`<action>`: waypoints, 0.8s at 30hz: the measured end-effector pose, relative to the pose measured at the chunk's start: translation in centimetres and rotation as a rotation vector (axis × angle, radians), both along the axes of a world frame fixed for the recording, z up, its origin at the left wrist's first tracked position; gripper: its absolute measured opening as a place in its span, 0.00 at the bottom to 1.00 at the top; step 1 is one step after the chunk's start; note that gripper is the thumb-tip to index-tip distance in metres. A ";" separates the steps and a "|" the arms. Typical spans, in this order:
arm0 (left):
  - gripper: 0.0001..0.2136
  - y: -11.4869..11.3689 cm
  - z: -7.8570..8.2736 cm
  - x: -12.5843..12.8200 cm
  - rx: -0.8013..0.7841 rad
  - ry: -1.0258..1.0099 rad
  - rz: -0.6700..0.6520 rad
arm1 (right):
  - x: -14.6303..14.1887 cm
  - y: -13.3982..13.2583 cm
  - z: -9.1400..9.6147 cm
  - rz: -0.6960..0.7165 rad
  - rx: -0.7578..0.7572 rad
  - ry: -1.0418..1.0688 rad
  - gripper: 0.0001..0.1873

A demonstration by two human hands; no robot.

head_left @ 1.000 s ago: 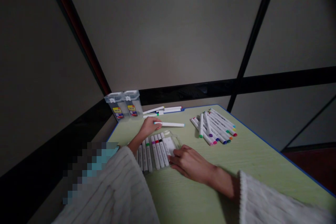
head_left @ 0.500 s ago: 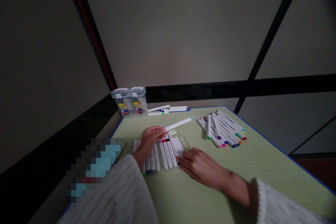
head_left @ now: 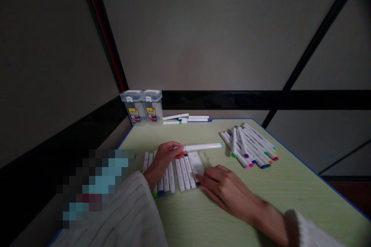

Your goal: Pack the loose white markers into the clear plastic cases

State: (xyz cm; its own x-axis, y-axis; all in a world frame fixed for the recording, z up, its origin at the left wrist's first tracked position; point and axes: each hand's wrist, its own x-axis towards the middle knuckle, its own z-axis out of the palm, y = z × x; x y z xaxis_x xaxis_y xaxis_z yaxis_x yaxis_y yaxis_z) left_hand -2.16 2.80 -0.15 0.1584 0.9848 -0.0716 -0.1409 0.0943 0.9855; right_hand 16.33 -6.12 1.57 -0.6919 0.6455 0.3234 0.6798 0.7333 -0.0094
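Pale green table (head_left: 185, 224) with a blue rim, set against dark-framed wall panels.

Right hand (head_left: 228, 190) in a white knit sleeve, laid flat on the tabletop with fingers loosely extended and clamped on nothing, fingertips touching the near right corner of the marker case.

Clear flat marker case (head_left: 203, 160) lying at the middle of the table, filled with a row of white-barrelled markers (head_left: 182, 170) side by side, coloured ends – green, blue, grey among them – toward the near edge, and the left part of the row covered by the other hand.

Left hand (head_left: 162, 157) hovering over that row, fingers pinched shut on one end of a single marker.

Loose marker pile (head_left: 252, 147) well to the right of the case, fanned out, with coloured caps pointing toward the near right.

Two clear plastic boxes (head_left: 142, 107) upright side by side at the far left corner, each with a yellow label – contents impossible to tell in the dim light.

A few stray markers (head_left: 185, 118) lying along the far edge, just right of the boxes.

Held marker (head_left: 203, 147), white with a light blue tip, level and crosswise above the far end of the case.
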 end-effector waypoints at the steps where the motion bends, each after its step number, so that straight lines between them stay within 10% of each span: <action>1: 0.13 0.0 -0.1 -0.1 0.001 0.003 -0.007 | 0.0 0.0 0.0 -0.006 0.021 0.013 0.10; 15: 0.11 -0.1 0.2 -0.3 0.081 0.132 -0.082 | 2.1 1.9 -0.5 -0.270 0.200 0.229 0.20; 24: 0.13 -0.6 0.9 0.0 0.150 0.223 -0.036 | 2.2 2.1 -0.8 -0.243 -0.087 0.310 0.17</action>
